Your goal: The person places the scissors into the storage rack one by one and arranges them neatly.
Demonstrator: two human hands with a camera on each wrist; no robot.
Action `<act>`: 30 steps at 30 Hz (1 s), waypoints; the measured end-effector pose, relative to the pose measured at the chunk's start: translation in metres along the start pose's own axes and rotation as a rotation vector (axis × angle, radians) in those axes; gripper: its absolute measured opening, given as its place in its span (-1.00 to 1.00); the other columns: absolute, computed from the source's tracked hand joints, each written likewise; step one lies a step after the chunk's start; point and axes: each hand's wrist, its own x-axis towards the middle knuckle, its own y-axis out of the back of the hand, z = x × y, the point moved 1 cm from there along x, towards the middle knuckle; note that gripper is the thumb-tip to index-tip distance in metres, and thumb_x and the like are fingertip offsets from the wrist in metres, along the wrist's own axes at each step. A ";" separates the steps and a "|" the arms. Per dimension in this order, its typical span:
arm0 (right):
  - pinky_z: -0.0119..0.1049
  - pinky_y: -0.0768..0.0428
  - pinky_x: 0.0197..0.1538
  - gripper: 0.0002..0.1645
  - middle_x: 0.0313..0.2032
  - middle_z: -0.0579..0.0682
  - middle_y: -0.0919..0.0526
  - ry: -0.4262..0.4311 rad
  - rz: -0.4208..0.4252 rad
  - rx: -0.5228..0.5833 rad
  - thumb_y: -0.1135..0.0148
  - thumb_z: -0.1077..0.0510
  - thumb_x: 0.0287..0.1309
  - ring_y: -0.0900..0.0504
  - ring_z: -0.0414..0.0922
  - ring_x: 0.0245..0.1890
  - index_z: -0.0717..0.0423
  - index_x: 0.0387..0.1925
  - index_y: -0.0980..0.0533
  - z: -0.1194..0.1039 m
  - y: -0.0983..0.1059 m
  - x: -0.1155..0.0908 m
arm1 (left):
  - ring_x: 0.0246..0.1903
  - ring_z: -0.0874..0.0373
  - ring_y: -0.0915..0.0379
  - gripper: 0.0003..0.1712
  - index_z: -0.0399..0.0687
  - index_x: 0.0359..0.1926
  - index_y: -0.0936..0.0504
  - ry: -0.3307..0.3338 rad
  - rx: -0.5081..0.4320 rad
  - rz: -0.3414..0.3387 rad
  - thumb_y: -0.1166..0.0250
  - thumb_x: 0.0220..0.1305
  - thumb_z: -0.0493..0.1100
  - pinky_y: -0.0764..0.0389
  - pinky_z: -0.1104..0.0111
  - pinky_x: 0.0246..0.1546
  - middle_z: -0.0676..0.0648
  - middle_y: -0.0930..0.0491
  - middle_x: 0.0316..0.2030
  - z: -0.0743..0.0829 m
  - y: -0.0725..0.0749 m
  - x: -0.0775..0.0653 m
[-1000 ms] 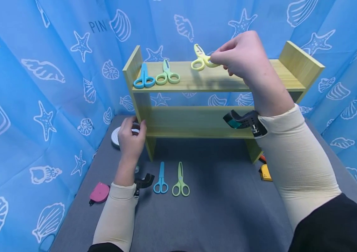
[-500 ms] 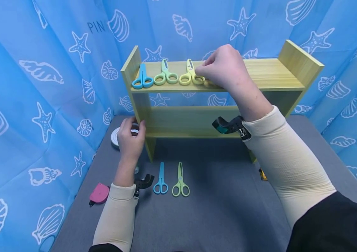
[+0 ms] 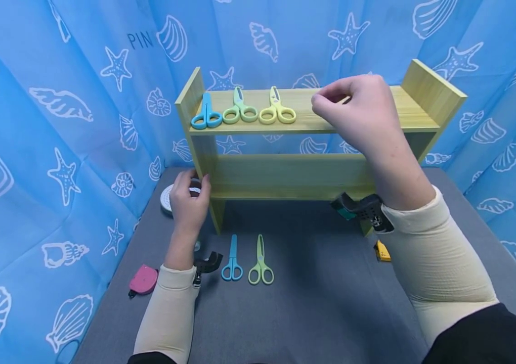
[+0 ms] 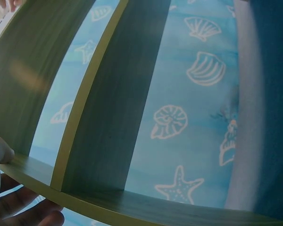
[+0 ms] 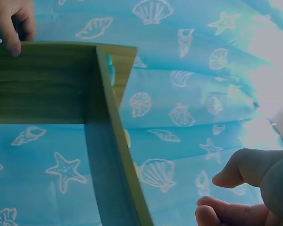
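In the head view, my left hand (image 3: 189,199) grips the left side panel of a pale wooden shelf (image 3: 285,176). In the left wrist view its thumb (image 4: 1,149) lies on one side of the panel edge and its fingers (image 4: 26,207) on the other. My right hand (image 3: 361,108) hovers over the top board, thumb and fingers apart with nothing between them, as the right wrist view also shows. Blue scissors (image 3: 206,112), mint green scissors (image 3: 240,106) and yellow scissors (image 3: 277,107) lie in a row on the top board, handles toward me.
On the grey table lie more blue scissors (image 3: 232,260) and green scissors (image 3: 260,263). A pink tape measure (image 3: 144,279) is at left, a yellow one (image 3: 382,251) at right. A round white thing (image 3: 166,199) sits behind my left hand. A blue patterned curtain (image 3: 80,151) surrounds the table.
My right hand lowered the yellow scissors onto the top board beside the mint green ones, let go and moved back to the right. My left hand has stayed on the side panel.
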 end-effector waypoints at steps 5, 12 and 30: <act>-0.31 -0.46 -0.34 -0.60 -0.10 -0.07 -0.67 -0.039 0.061 0.045 -0.25 -0.11 0.32 -0.58 -0.12 -0.29 0.03 0.00 -0.73 0.014 0.014 -0.024 | -0.36 -0.02 -0.62 -0.76 -0.32 -0.06 -0.63 0.007 -0.002 0.006 -0.31 0.40 -0.20 -0.67 0.14 -0.50 -0.22 -0.62 -0.21 -0.003 -0.002 -0.001; -0.47 -0.44 -0.42 -0.60 -0.22 -0.16 -0.65 -0.083 0.169 0.083 -0.34 -0.05 0.28 -0.56 -0.19 -0.41 0.07 0.04 -0.70 0.046 0.032 -0.059 | -0.35 -0.03 -0.62 -0.75 -0.33 -0.06 -0.62 -0.011 0.000 0.002 -0.30 0.41 -0.20 -0.67 0.09 -0.51 -0.24 -0.62 -0.20 -0.003 -0.004 0.000; -0.69 -0.55 -0.22 -0.65 -0.16 -0.13 -0.63 -0.049 0.221 0.140 -0.35 0.22 0.29 -0.62 -0.29 -0.25 0.19 0.09 -0.64 0.111 0.010 -0.138 | -0.41 -0.06 -0.62 -0.78 -0.36 -0.14 -0.63 -0.041 0.002 0.076 -0.32 0.36 -0.23 -0.65 0.08 -0.54 -0.26 -0.59 -0.30 -0.003 -0.007 -0.001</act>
